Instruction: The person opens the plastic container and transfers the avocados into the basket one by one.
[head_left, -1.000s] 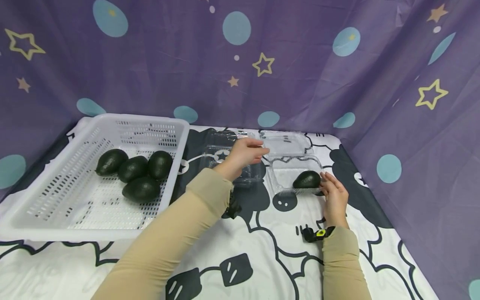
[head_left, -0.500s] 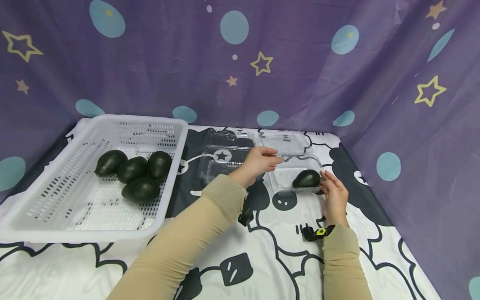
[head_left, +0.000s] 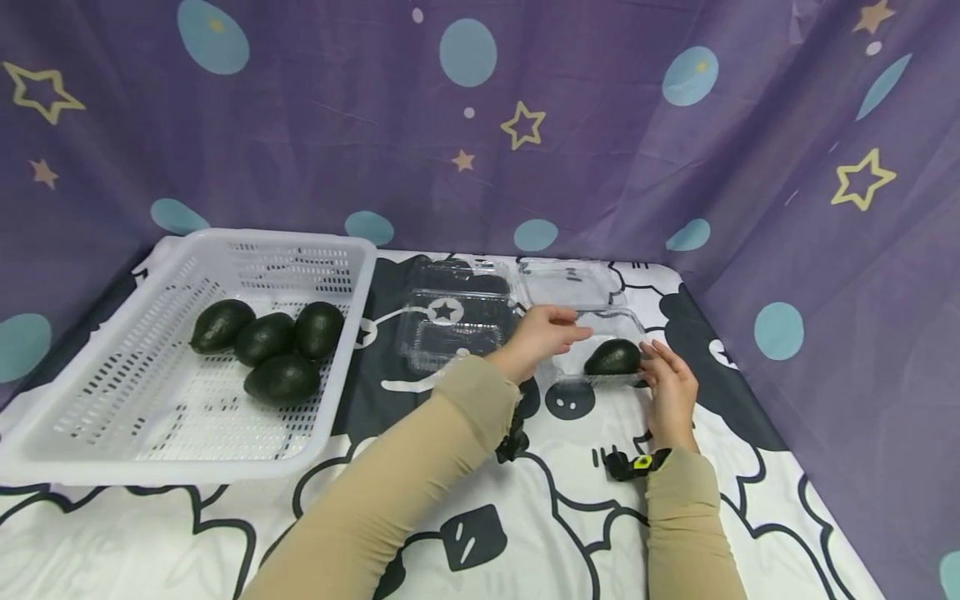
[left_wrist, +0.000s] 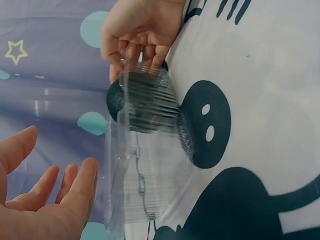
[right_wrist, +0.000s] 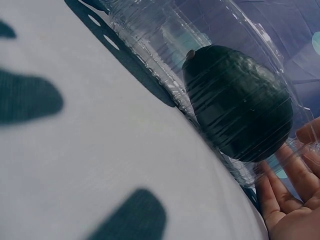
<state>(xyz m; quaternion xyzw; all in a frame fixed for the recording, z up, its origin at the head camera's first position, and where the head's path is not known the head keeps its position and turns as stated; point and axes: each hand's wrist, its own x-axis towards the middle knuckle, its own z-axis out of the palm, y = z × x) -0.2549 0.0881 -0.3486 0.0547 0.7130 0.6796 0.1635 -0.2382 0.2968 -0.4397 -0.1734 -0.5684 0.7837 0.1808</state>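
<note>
A dark green avocado (head_left: 613, 357) lies at the right end of the base of a clear plastic clamshell (head_left: 572, 367), whose lid (head_left: 566, 285) is folded back behind it. My right hand (head_left: 670, 396) holds the clamshell's right end, thumb and fingers at the rim and side wall beside the avocado. My left hand (head_left: 542, 340) hovers over the left part of the same base. Its fingers are spread and relaxed, with nothing in them; in the left wrist view those fingers (left_wrist: 82, 187) show apart from the plastic wall.
A white perforated basket (head_left: 161, 471) on the left bears several more avocados (head_left: 281, 380). Between it and the held clamshell sits another opened clear clamshell (head_left: 453, 321). A purple patterned curtain (head_left: 360, 125) rises behind the cloth-covered table (head_left: 570, 533).
My left hand has moved right and a little toward me, from above the second clamshell to over the base with the avocado. My right hand and that avocado stay in place.
</note>
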